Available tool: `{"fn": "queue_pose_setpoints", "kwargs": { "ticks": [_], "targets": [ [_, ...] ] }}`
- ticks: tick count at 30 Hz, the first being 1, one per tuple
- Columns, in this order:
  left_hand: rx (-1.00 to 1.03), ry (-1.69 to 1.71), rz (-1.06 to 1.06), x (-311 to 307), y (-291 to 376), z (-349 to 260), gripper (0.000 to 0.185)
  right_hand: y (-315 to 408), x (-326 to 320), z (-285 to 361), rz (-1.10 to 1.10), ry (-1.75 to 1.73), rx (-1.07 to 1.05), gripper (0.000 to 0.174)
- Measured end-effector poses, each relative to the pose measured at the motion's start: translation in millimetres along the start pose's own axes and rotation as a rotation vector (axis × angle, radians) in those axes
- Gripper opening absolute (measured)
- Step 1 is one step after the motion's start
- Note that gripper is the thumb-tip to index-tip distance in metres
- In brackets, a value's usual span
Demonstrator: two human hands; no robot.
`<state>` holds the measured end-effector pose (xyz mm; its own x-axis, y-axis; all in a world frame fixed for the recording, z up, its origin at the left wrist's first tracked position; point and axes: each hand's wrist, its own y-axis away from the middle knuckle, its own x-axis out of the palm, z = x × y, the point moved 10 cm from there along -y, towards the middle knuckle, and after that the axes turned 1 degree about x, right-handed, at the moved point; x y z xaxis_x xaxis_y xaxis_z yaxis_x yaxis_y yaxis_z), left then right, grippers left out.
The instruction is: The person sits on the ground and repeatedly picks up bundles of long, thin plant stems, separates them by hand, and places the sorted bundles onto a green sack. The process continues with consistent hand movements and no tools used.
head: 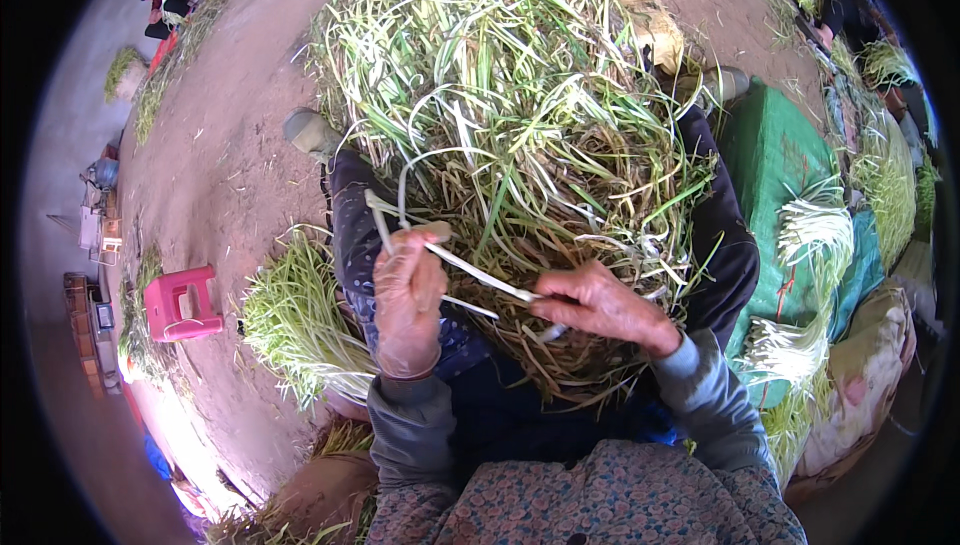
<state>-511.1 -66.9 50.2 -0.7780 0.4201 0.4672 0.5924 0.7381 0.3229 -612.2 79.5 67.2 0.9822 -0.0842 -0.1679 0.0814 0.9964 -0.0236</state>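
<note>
Between my legs lies a large heap of long green and pale plant stalks (480,72), with dry brownish leaves on its near side. My left hand (411,297), in a thin clear glove, is closed around several pale stalks that stick out above and beside the fingers. One white stalk (480,270) runs from it to my right hand (600,308), which pinches its end between thumb and fingers. A bundle of green stalks (307,320) rests at my left thigh. Bundles with white ends (814,234) lie on a green wrapped block at my right.
A pink plastic stool (181,303) stands on the dirt floor at left. The green block (772,140) and a pale sack (862,387) are at right. Another person (844,16) is partly seen at upper right, beside more stalks. Crates (82,327) stand by the left wall.
</note>
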Motion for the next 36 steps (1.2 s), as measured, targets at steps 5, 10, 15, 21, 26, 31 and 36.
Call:
{"fn": "queue_pose_setpoints", "kwargs": {
  "ticks": [5, 10, 15, 21, 26, 31, 36],
  "targets": [
    [0.048, 0.013, 0.147, 19.2, 6.3, 5.6, 0.033, 21.9, -8.6, 0.8, -0.138, 0.245, 0.027, 0.021],
    [-0.061, -0.384, 0.083, 37.6, 24.1, 13.8, 0.027, 18.8, -3.2, 6.2, -0.187, 0.504, -0.003, 0.02],
    [0.086, -0.307, -0.183, -1.5, 9.1, -22.9, 0.021, 67.4, 4.7, -12.4, -0.186, 0.191, 0.045, 0.017],
    [0.175, -0.077, -0.358, -40.4, -12.6, -64.3, 0.015, 120.3, 9.5, -29.7, 0.071, 0.523, 0.238, 0.016],
    [-0.063, -0.091, 0.055, 3.9, 16.2, -19.5, 0.016, 37.4, -52.0, 25.1, -0.467, 0.109, 0.005, 0.046],
    [-0.086, -0.186, 0.143, 34.6, 31.9, -6.4, 0.028, -36.5, 6.7, 11.1, -0.146, -0.132, 0.01, 0.046],
    [0.129, -0.349, -0.034, -16.1, 11.3, -41.9, 0.023, 41.0, 34.5, -20.1, -0.084, -0.104, -0.055, 0.027]
  ]
}}
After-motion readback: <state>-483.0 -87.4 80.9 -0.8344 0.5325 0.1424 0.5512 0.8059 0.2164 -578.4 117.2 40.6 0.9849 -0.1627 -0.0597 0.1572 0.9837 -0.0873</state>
